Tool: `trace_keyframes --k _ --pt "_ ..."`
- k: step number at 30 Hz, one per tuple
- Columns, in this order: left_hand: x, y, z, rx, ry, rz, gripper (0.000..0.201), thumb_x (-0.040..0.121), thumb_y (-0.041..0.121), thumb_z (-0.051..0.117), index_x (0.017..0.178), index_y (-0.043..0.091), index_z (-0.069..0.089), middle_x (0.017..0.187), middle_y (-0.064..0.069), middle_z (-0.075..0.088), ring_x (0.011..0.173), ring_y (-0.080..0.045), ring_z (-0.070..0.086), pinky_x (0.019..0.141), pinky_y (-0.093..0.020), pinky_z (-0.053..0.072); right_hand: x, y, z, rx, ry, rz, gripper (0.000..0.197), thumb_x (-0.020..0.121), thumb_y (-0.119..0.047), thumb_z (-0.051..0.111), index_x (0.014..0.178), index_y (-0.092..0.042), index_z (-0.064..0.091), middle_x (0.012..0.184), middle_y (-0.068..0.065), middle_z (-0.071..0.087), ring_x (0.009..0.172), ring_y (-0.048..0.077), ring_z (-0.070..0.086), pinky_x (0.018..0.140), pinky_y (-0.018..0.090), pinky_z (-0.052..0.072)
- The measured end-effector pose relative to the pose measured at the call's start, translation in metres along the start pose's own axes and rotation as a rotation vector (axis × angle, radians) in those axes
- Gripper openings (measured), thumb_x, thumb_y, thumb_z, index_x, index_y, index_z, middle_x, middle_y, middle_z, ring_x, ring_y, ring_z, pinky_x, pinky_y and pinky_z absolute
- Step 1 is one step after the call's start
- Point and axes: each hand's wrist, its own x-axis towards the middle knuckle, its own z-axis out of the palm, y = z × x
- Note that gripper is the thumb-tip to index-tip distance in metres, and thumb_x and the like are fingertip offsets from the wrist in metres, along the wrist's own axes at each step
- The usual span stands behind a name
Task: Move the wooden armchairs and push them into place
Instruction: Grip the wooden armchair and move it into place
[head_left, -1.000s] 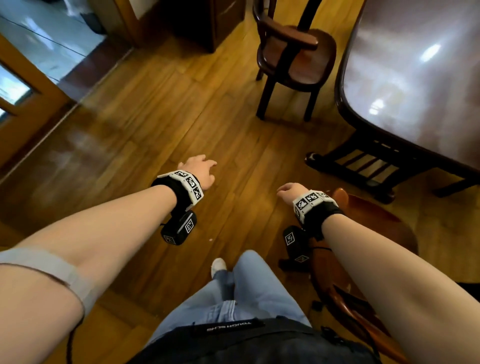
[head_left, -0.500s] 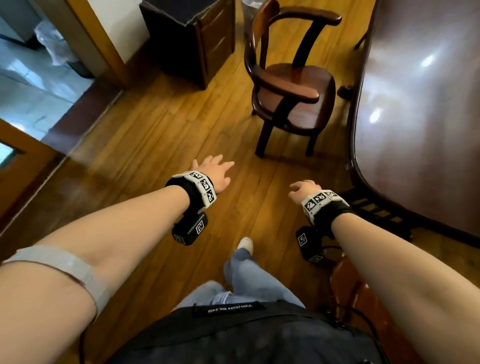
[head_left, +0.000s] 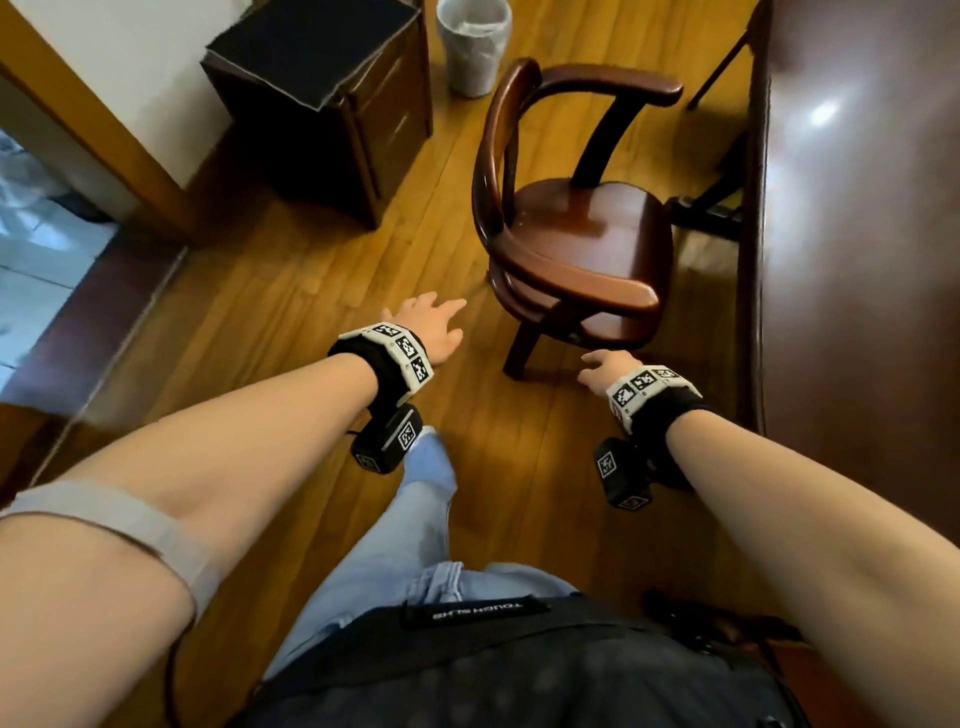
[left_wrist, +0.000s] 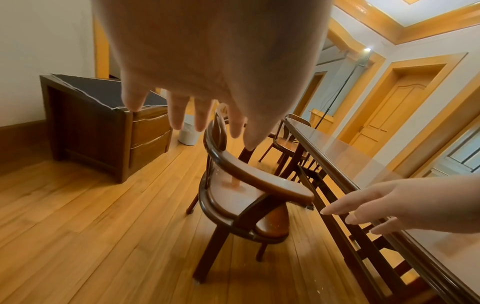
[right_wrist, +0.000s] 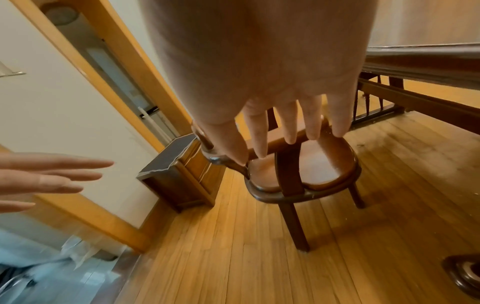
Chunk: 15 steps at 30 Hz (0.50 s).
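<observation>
Reaching Toward an Armchair Beside the Table

Both forearms extend forward, palms down. The left hand (head_left: 431, 325) hovers with fingers straight and slightly spread, holding nothing; the right hand (head_left: 605, 364) is likewise empty, its fingers straight and fanned apart. Neither touches the wooden armchair (head_left: 582, 228), which stands upright on the plank floor (head_left: 291, 291) at 12 o'clock from the hands, its seat facing the table (head_left: 862, 234) at 3 o'clock. Dark, glossy wood forms a curved back rail, flat armrests and a rounded seat. A cabinet (head_left: 322, 98) stands at 11 o'clock.
</observation>
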Motion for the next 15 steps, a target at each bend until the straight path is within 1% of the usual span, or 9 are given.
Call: trace_keyframes --k 4,6,8,9,11,13,15 --pt "0.075 -0.019 -0.058 -0.008 0.017 0.056 0.056 0.097 0.044 0.036 0.151 0.037 0.021 0.161 -0.007 0.018 0.145 -0.033 0.024 0.116 -0.052 0.025 0.042 -0.044 -0.032 0.127 0.003 0.085 0.051 0.087 -0.031 0.055 0.138 -0.028 0.049 0.146 0.008 0.045 0.130 0.030 0.047 0.111 0.038 0.038" --pt "0.110 -0.025 -0.084 0.016 0.013 0.080 0.055 0.097 0.044 0.036 0.150 0.037 0.022 0.160 -0.008 0.020 0.144 -0.034 0.026 0.115 -0.052 0.027 0.060 -0.061 -0.045 0.174 0.009 0.133 0.050 0.088 -0.031 0.055 0.138 -0.029 0.049 0.145 0.008 0.047 0.132 0.031 0.045 0.112 0.038 0.037" --pt "0.136 -0.024 -0.099 0.031 -0.004 0.103 0.055 0.097 0.043 0.036 0.150 0.037 0.023 0.159 -0.009 0.021 0.144 -0.034 0.027 0.115 -0.051 0.027 0.071 -0.072 -0.055 0.181 0.006 0.170 0.049 0.090 -0.032 0.054 0.139 -0.029 0.048 0.143 0.010 0.048 0.130 0.032 0.047 0.110 0.039 0.039" --pt "0.162 -0.020 -0.114 0.051 -0.020 0.131 0.054 0.097 0.043 0.036 0.150 0.038 0.023 0.159 -0.010 0.021 0.143 -0.035 0.027 0.115 -0.051 0.027 0.085 -0.081 -0.065 0.204 0.012 0.209 0.049 0.090 -0.032 0.054 0.139 -0.029 0.048 0.143 0.011 0.048 0.128 0.033 0.048 0.109 0.039 0.040" --pt "0.173 -0.021 -0.114 0.038 -0.032 0.135 0.054 0.097 0.042 0.037 0.150 0.038 0.023 0.159 -0.011 0.022 0.143 -0.035 0.028 0.115 -0.051 0.028 0.088 -0.083 -0.066 0.213 0.008 0.199 0.049 0.090 -0.032 0.054 0.139 -0.029 0.048 0.142 0.011 0.049 0.126 0.033 0.050 0.108 0.040 0.041" --pt "0.213 -0.009 -0.128 0.050 -0.051 0.178 0.055 0.097 0.041 0.037 0.150 0.036 0.023 0.157 -0.013 0.025 0.142 -0.036 0.030 0.114 -0.050 0.029 0.112 -0.089 -0.079 0.230 0.006 0.245 0.050 0.090 -0.033 0.053 0.139 -0.030 0.047 0.141 0.010 0.051 0.125 0.032 0.051 0.108 0.040 0.041" --pt "0.238 0.001 -0.135 0.039 -0.074 0.199 0.055 0.098 0.040 0.037 0.151 0.036 0.023 0.154 -0.015 0.028 0.139 -0.037 0.033 0.113 -0.050 0.031 0.129 -0.093 -0.085 0.255 -0.015 0.278 0.049 0.090 -0.032 0.053 0.139 -0.030 0.047 0.138 0.009 0.054 0.122 0.030 0.055 0.106 0.039 0.044"
